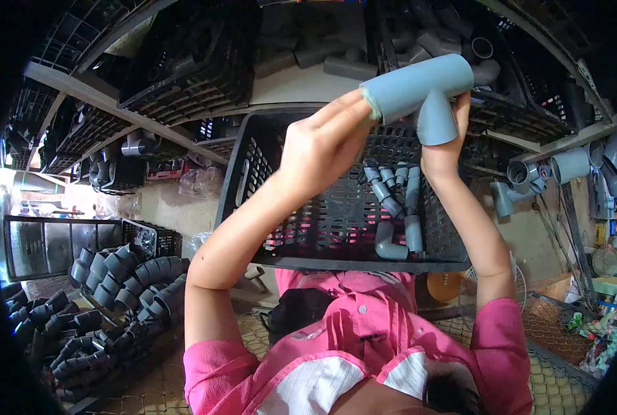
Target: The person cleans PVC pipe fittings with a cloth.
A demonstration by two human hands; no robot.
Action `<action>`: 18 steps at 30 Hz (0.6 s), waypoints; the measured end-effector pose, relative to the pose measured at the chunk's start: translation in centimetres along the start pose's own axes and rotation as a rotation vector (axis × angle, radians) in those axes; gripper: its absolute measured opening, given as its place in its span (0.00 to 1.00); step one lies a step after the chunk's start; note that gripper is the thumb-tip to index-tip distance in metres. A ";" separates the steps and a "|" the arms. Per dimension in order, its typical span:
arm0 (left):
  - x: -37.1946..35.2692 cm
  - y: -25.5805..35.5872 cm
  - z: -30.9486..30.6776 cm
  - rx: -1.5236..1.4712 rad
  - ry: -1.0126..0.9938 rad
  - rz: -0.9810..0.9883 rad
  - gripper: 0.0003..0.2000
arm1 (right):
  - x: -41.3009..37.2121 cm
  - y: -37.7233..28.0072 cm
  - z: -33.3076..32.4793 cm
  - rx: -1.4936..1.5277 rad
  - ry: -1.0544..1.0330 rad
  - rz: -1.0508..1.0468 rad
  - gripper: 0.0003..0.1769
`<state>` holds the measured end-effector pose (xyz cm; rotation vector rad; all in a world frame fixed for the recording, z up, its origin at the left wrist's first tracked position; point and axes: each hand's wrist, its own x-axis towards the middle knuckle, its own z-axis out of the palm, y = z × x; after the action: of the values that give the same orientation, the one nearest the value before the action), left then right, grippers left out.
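Observation:
A large grey plastic pipe tee (419, 86) is held up in front of me, above a black crate, its branch pointing down. My left hand (325, 142) is closed at the tee's left end. A thin pale green edge shows between those fingers and the rim; I cannot make out what it is. My right hand (443, 159) grips the tee from behind and below, around the branch, with most of its fingers hidden. Inside the black crate (301, 261) lie several small grey pipe fittings (384, 197) and an elbow (390, 243).
Shelves ahead carry black crates (184, 76) and more fittings. Piles of dark grey fittings (128, 277) lie at lower left. Large grey fittings (570, 166) hang or stand at right, near leaning rods (571, 228). An orange round object (445, 285) sits beyond the crate's front edge.

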<state>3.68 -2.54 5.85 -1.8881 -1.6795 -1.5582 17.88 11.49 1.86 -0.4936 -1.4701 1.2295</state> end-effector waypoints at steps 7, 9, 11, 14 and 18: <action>-0.6 -0.3 0.3 0.284 -0.318 0.062 0.10 | 0.4 -2.9 0.5 0.154 -0.056 0.371 0.31; -0.4 -0.7 0.7 0.129 -0.266 0.032 0.11 | 0.5 -3.0 0.6 0.127 -0.053 0.399 0.30; -0.4 -0.6 0.8 -0.049 -0.247 -0.169 0.12 | 0.5 -3.2 0.6 0.130 -0.062 0.443 0.29; 0.0 -0.1 0.3 -0.333 -0.247 -0.642 0.15 | 0.6 -3.3 0.7 0.210 -0.119 0.489 0.28; 1.0 0.0 -0.6 -0.733 -0.139 -0.861 0.19 | 0.9 -3.1 0.6 0.204 -0.339 0.281 0.34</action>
<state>3.17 -2.37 6.89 -1.5877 -2.4040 -2.7153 18.02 10.81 5.10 -0.3737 -1.5679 1.7332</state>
